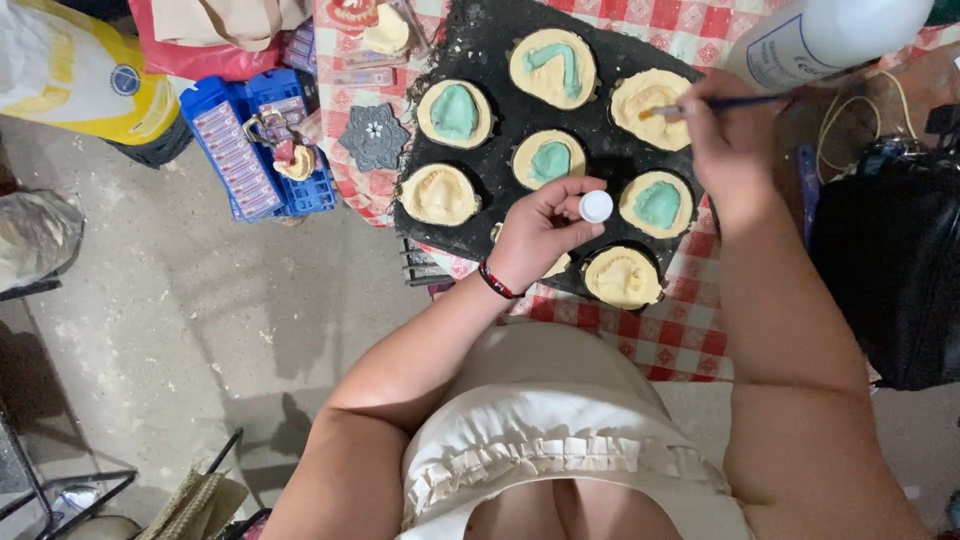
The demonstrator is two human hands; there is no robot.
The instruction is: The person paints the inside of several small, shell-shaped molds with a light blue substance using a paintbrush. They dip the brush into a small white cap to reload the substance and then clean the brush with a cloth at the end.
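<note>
Looking down from my head camera, my left hand point(540, 228) is curled, fingers pressed together around a small white-capped bottle point(596, 206), which I hold just above the black tray point(480, 50). My right hand point(728, 135) pinches a thin brush point(715, 104) between thumb and fingertips, and its orange-tinted tip rests on the cream plaster cast point(650, 108) at the tray's upper right. That cast is bare, like the cast at the left edge point(440, 194) and the one nearest me point(623, 277). Four other casts point(552, 68) carry green impression material in their middles.

The tray sits on a desk covered by a red-checked cloth point(680, 335), and its near edge lies close to the edge of the desk above the concrete floor point(200, 300). A blue box of small parts point(250, 140) sits to the left, a large white bottle point(830, 35) at the top right, a black bag point(890, 260) beside my right arm.

What worries me: my right forearm crosses over the near casts, so a dip of the wrist could smear the wet coat or knock a cast. I cannot tell whether the small bottle's cap is screwed tight; tilted as it is, a loose one could spill onto the plaster. Leaning on the tray's near edge might tip it off the desk.
</note>
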